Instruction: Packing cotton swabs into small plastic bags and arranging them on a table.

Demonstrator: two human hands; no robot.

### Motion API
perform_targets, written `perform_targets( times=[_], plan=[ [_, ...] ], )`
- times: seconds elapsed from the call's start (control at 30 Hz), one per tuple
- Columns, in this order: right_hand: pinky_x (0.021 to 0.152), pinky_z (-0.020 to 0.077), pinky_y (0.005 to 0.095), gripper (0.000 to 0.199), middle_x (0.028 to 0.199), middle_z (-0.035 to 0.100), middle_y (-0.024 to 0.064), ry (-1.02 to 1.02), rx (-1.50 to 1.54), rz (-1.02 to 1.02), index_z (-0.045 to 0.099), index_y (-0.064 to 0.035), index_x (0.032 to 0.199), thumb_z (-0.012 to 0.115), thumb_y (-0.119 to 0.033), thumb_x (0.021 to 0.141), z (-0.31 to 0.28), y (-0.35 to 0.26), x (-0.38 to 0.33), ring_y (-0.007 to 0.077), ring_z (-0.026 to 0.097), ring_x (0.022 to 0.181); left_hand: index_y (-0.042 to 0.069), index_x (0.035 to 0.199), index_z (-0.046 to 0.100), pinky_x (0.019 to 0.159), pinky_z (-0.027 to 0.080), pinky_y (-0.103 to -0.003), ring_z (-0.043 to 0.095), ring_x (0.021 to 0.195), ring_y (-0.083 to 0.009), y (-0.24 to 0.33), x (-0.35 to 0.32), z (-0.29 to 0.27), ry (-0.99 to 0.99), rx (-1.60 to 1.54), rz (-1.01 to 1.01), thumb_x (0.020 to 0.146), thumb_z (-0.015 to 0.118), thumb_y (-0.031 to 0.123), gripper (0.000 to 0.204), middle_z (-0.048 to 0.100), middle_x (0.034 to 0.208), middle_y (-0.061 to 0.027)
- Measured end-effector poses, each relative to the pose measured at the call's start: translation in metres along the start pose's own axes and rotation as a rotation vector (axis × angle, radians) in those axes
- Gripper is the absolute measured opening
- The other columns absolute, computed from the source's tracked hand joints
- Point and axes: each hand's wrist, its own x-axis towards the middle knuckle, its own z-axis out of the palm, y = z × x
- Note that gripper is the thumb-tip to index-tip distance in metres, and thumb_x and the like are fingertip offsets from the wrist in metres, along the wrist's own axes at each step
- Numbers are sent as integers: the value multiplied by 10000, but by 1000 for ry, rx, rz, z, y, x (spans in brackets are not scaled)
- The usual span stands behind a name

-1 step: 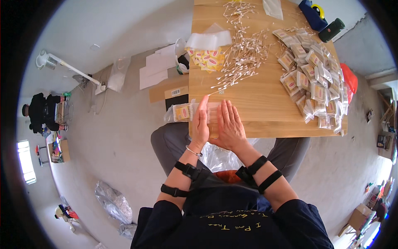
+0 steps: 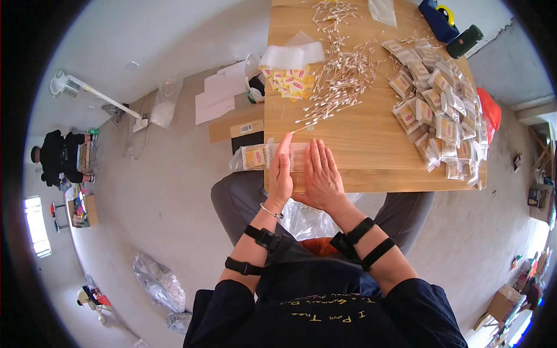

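Observation:
My left hand (image 2: 281, 177) stands on edge at the table's near left corner, fingers straight. My right hand (image 2: 322, 176) faces it, its fingers stretched out and lying nearly flat. Between the two, a row of cotton swabs (image 2: 297, 158) lies side by side, partly hidden by both hands. A single swab (image 2: 300, 128) lies at my left fingertips. Just left of that hand, a clear bag of cotton swabs with a yellow label card (image 2: 254, 156) lies at the table edge. Farther out, many loose cotton swabs (image 2: 345, 75) are heaped on the wooden table (image 2: 371, 156).
Yellow label cards (image 2: 292, 85) lie beneath a stack of clear bags (image 2: 293, 56) at the far left. Filled swab bags (image 2: 444, 116) pile up on the right. A blue tape dispenser (image 2: 436, 20) and a dark green cylinder (image 2: 466, 42) stand behind. Another person (image 2: 61, 156) is far left.

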Motion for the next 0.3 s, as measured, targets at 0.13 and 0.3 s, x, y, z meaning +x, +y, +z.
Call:
perform_targets(
  times=[0.13, 0.3],
  plan=[
    [1216, 96, 469, 1155, 1556, 192, 301, -20, -35, 12, 252, 131, 1452, 632, -686, 729, 0, -2, 2, 412, 132, 1481, -46, 1483, 317, 1188, 196, -347, 293, 1444, -249, 10, -1, 3, 1, -37, -28, 1072, 298, 418, 620, 330, 1547, -174],
    [1210, 98, 483, 1144, 1551, 186, 318, 6, 25, -2, 249, 135, 1450, 615, -694, 752, 3, -8, 4, 430, 126, 1478, -45, 1489, 303, 1190, 188, -348, 274, 1453, -247, 30, -83, -21, -31, 106, -33, 1069, 281, 444, 645, 313, 1555, -174]
  ],
)
